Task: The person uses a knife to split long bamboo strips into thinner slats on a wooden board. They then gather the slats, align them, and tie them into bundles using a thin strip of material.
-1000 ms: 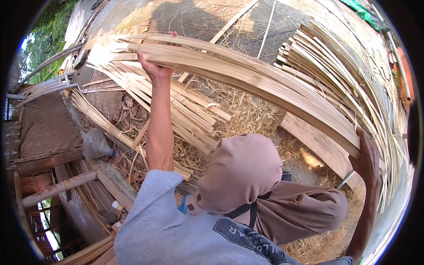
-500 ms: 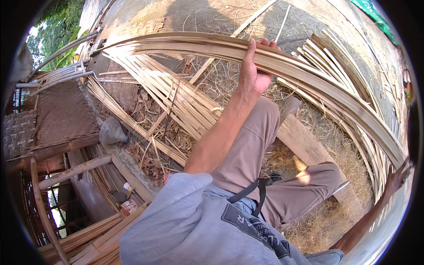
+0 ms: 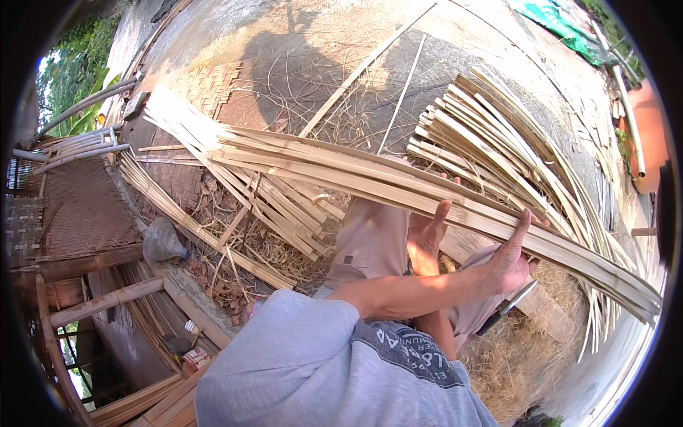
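Observation:
A long bundle of flat split bamboo strips (image 3: 348, 171) lies slantwise across my front, from the upper left down to the far right. My left hand (image 3: 511, 262) grips it right of the middle, thumb on the near side and fingers partly hidden beneath. Farther left, my right hand (image 3: 425, 238) holds the same bundle, its thumb up against the near edge and fingertips showing beyond the far edge. My forearms cross, the left over the right. A knife (image 3: 506, 307) with a dark handle and pale blade rests by my right leg, below my left hand.
More bamboo strips (image 3: 491, 135) lie fanned at right, and another spread of strips (image 3: 284, 224) at left. A wooden board (image 3: 548, 313) sits among shavings. A clear plastic bottle (image 3: 162, 240) stands by a bamboo frame (image 3: 107, 300) at left. Green tarp (image 3: 569, 32) lies far right.
My right hand has left the bundle's far right end and now holds it near the middle. My left hand has shifted right along it. The bundle has come nearer, its left end drawn rightward.

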The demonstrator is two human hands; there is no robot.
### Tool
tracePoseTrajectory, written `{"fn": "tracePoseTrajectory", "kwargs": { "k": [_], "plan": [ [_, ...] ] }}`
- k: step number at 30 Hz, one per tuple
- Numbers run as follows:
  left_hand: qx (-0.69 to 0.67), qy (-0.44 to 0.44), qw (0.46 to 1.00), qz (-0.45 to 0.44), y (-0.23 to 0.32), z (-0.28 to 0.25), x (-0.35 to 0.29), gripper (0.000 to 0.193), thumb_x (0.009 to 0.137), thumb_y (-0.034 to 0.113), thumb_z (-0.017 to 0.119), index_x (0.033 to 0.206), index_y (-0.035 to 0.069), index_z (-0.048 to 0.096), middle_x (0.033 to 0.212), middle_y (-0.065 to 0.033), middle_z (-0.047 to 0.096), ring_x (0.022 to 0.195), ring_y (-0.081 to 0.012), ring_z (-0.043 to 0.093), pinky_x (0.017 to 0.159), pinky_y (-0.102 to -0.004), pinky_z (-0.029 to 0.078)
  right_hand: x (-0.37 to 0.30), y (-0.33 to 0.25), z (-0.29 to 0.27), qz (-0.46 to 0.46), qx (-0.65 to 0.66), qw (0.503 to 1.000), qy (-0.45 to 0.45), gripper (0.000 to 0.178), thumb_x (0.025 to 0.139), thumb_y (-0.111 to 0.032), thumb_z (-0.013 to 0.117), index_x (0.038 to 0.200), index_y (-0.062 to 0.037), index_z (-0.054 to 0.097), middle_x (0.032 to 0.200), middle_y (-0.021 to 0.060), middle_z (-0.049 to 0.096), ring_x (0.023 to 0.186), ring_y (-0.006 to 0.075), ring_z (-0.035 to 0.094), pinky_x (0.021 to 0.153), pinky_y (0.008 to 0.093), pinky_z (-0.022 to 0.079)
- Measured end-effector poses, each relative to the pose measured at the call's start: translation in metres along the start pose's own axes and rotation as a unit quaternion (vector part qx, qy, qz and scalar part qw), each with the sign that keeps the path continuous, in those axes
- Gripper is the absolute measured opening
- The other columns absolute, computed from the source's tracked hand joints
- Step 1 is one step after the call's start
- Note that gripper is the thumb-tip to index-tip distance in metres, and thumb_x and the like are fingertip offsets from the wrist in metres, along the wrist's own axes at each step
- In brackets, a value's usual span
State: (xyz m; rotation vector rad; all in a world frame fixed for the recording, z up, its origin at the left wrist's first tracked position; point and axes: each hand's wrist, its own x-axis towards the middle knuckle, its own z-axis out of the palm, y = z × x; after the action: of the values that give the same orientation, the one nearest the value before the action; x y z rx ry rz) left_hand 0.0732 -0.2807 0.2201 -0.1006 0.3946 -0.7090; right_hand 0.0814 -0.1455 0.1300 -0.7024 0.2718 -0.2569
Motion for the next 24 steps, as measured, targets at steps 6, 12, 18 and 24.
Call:
{"fn": "tracePoseTrajectory", "kwargs": {
  "k": [6, 12, 18, 24],
  "plan": [
    [0.220, -0.081, 0.940, -0.248, 0.015, -0.005, -0.042, 0.108, 0.079, 0.064, 0.077, 0.155, 0.006, 0.025, 0.153, -0.0134, 0.043, 0.141, -0.0244, 0.042, 0.115, -0.0413, 0.041, 0.009, -0.046, 0.014, -0.010, 0.136, 0.987, 0.083, 0.035, 0.102, -0.038, 0.054, 0.107, -0.0040, 0.060, 0.108, 0.0133, 0.066, 0.112, 0.0301, 0.062, 0.112, 0.0498, 0.044],
    [0.860, 0.103, 0.319, 0.385, 0.279, 0.020, -0.121, 0.053, 0.106, 0.049, 0.048, 0.128, 0.005, 0.067, 0.139, -0.0179, 0.061, 0.133, -0.0384, 0.051, 0.113, -0.0515, 0.038, 0.033, -0.165, -0.050, -0.063, 0.137, 0.969, 0.195, 0.033, 0.101, -0.036, 0.046, 0.094, -0.0054, 0.054, 0.085, 0.0093, 0.059, 0.092, 0.0257, 0.061, 0.101, 0.0493, 0.048],
    [0.954, 0.174, 0.224, 0.094, 0.384, -0.054, -0.177, 0.075, 0.103, 0.066, 0.033, 0.139, 0.006, 0.059, 0.134, -0.0177, 0.064, 0.131, -0.0364, 0.054, 0.111, -0.0444, 0.039, 0.072, -0.270, -0.172, -0.063, 0.133, 0.970, 0.194, 0.032, 0.097, -0.036, 0.049, 0.087, -0.0061, 0.054, 0.077, 0.0088, 0.059, 0.077, 0.0256, 0.060, 0.092, 0.0511, 0.051],
    [0.977, 0.079, 0.197, -0.003, 0.322, -0.020, -0.199, 0.097, 0.063, 0.067, 0.084, 0.140, 0.012, 0.060, 0.132, -0.0162, 0.066, 0.118, -0.0329, 0.065, 0.098, -0.0420, 0.052, 0.109, -0.290, -0.242, -0.051, 0.132, 0.974, 0.174, 0.037, 0.098, -0.041, 0.048, 0.087, -0.0062, 0.055, 0.075, 0.0113, 0.061, 0.070, 0.0269, 0.062, 0.082, 0.0553, 0.054]
  ]
}}
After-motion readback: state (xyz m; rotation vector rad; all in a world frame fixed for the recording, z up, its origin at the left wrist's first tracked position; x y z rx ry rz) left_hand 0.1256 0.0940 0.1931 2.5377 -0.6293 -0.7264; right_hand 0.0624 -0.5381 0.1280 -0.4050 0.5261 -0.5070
